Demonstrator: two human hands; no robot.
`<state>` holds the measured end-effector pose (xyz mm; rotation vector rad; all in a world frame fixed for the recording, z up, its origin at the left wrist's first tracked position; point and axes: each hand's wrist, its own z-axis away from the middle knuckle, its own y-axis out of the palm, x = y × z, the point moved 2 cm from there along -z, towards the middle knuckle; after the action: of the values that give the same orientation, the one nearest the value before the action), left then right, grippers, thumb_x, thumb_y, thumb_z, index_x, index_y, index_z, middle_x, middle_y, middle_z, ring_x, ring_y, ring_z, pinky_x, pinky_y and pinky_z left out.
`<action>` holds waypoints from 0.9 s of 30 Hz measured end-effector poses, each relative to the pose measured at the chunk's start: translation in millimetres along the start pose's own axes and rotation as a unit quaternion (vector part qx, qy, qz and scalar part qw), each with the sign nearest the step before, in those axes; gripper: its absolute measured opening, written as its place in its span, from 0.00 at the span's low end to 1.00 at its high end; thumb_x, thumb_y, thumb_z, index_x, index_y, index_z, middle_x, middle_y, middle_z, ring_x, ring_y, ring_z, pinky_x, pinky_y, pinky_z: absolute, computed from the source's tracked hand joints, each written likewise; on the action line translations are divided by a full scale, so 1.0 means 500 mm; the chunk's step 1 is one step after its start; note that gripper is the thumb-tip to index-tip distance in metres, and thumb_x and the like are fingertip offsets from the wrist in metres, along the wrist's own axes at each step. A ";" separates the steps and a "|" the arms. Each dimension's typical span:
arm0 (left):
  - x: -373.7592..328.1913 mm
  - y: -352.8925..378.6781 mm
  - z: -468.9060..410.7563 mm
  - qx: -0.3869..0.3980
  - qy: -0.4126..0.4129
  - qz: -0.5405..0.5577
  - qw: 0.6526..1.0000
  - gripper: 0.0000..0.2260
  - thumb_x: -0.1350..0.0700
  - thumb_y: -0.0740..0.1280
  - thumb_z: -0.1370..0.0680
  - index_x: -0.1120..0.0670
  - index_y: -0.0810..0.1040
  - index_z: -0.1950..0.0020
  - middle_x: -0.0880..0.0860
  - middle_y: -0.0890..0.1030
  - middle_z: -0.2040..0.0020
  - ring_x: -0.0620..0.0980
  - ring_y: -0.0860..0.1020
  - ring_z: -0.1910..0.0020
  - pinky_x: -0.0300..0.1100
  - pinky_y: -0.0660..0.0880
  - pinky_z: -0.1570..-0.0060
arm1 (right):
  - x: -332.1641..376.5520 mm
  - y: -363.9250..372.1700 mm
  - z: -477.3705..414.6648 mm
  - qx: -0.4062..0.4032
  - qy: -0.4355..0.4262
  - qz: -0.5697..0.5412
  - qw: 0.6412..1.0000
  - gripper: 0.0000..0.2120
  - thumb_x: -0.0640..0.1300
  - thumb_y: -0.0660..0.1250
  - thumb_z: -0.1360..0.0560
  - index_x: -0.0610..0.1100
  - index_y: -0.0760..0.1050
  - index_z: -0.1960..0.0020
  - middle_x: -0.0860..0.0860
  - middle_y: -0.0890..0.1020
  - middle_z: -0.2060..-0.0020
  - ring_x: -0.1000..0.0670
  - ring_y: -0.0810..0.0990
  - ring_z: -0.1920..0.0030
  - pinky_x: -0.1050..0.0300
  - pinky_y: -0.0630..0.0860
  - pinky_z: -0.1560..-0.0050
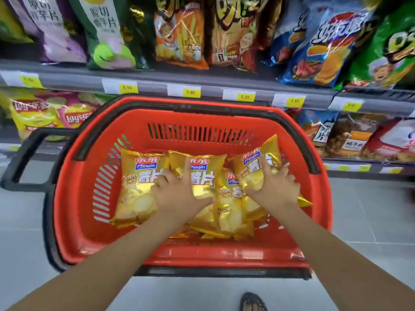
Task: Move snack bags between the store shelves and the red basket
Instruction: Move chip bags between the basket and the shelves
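A sandalled foot (pixel 252 302) shows at the bottom edge on the pale floor. Ahead of it stands the red basket (pixel 74 205), and both forearms reach over its near rim. The left hand (pixel 179 191) grips the middle gold chip bag (pixel 203 176), its forefinger straight up the front. The right hand (pixel 275 187) is clamped on the right gold bag (pixel 254 164), thumb on its face and fingers round its far edge (this bag is tilted). A left gold bag (pixel 134 189) lies untouched just beside the left hand. More gold bags (pixel 229 200) lie beneath. Beyond stand the store shelves (pixel 157 83), stocked with snack bags.
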<state>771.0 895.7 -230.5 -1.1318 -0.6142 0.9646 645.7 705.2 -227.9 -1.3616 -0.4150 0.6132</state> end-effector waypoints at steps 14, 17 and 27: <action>-0.130 -0.449 0.140 -0.120 -0.016 0.069 0.990 0.49 0.31 0.66 0.32 0.41 0.36 0.23 0.58 0.67 0.41 0.58 0.71 0.43 0.48 0.73 0.55 | -0.089 -0.451 0.033 -0.119 -0.104 -0.158 0.975 0.41 0.63 0.67 0.32 0.61 0.53 0.24 0.45 0.72 0.49 0.41 0.75 0.47 0.47 0.75 0.54; -0.174 -0.622 0.196 -0.162 -0.026 0.096 0.982 0.49 0.30 0.65 0.32 0.41 0.36 0.23 0.58 0.66 0.40 0.59 0.70 0.41 0.50 0.74 0.55 | -0.128 -0.632 0.046 -0.180 -0.101 -0.186 0.961 0.41 0.63 0.68 0.32 0.60 0.55 0.24 0.44 0.73 0.50 0.40 0.76 0.51 0.47 0.75 0.57; -0.288 -1.134 0.363 -0.340 -0.020 0.168 0.925 0.49 0.31 0.67 0.34 0.38 0.38 0.23 0.58 0.67 0.40 0.61 0.71 0.41 0.54 0.74 0.53 | -0.254 -1.179 0.077 -0.374 -0.146 -0.284 0.871 0.43 0.59 0.74 0.35 0.59 0.56 0.26 0.44 0.74 0.53 0.39 0.76 0.55 0.49 0.75 0.62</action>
<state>735.4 789.5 371.8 -1.8858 -0.8378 1.0980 621.2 602.1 366.9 -1.7586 -1.3524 0.1437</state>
